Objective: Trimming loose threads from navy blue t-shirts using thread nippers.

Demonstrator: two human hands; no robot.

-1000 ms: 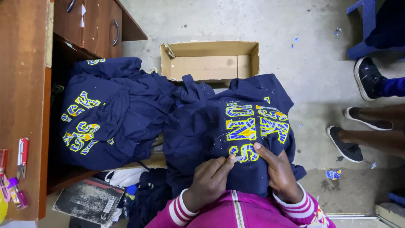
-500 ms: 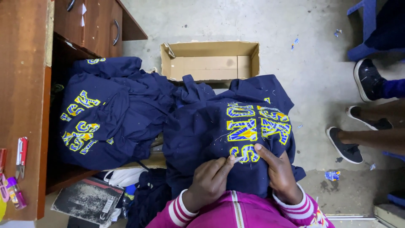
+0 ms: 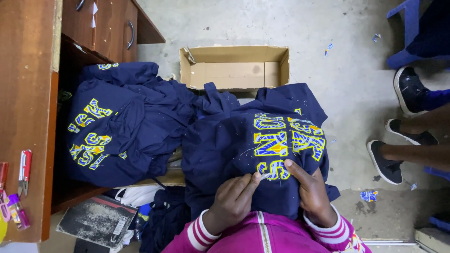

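A navy garment [image 3: 234, 145] with yellow and blue stitched lettering lies spread over my lap. My left hand [image 3: 232, 201] pinches the fabric just below the lettering, fingertips at a small pale thread or tool tip. My right hand [image 3: 311, 192] presses flat on the cloth beside it, index finger resting on the lowest letters. Both wrists show pink sleeves with white stripes. Loose pale threads dot the garment.
A pile of similar navy garments [image 3: 117, 126] rests in an open wooden cabinet at left. An open cardboard box [image 3: 234, 65] sits on the concrete floor ahead. Small clippers [image 3: 23, 171] lie on the desk top [image 3: 23, 93]. Another person's feet in dark shoes [image 3: 398, 154] are at right.
Almost nothing has moved. My left fingers have shifted slightly toward the lettering while the right hand stays pressed on the cloth.
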